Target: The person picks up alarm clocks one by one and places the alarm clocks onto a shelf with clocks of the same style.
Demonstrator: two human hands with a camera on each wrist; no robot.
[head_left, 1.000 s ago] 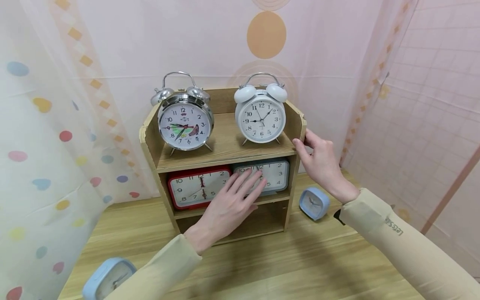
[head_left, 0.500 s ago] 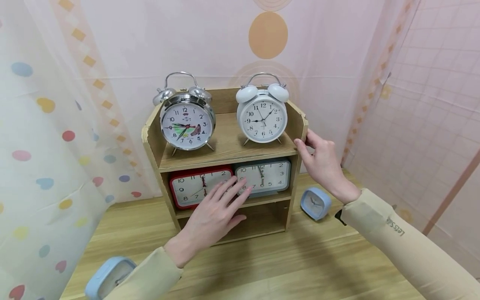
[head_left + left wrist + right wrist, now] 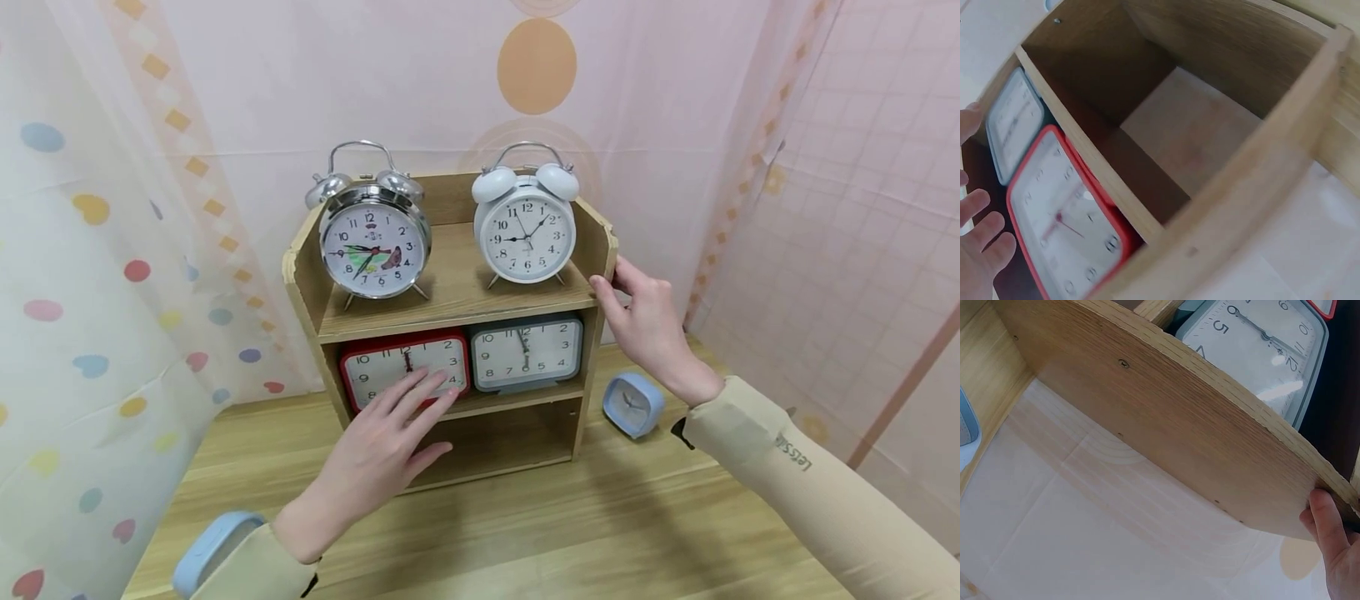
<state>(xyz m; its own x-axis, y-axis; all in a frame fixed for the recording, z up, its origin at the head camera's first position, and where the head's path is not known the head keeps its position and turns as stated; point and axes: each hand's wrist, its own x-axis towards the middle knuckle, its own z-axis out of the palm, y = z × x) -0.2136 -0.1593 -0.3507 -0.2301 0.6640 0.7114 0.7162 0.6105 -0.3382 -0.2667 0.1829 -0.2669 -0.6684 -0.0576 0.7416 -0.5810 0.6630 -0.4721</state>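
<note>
I look from afar into a curtained-off corner, homelike in its furnishings, though I cannot tell whether it is a home or a studio. Creased pinkish sheeting (image 3: 262, 75) with an orange disc hangs at the far side, a dotted curtain (image 3: 90, 275) at left, a grid-patterned curtain (image 3: 847, 217) at right; the wood-grain worktop (image 3: 525, 542) carries a shelf unit (image 3: 453, 279) of household clocks (image 3: 525, 242).

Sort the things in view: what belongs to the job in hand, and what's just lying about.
Seemingly part of the job:
- wooden shelf, its side gripped by the right hand
- red clock, behind the left hand
- gray clock, beside it, probably

Apparently just there:
- silver bell clock, on top
- white bell clock, on top
- right blue clock
- left blue clock, partly hidden
</note>
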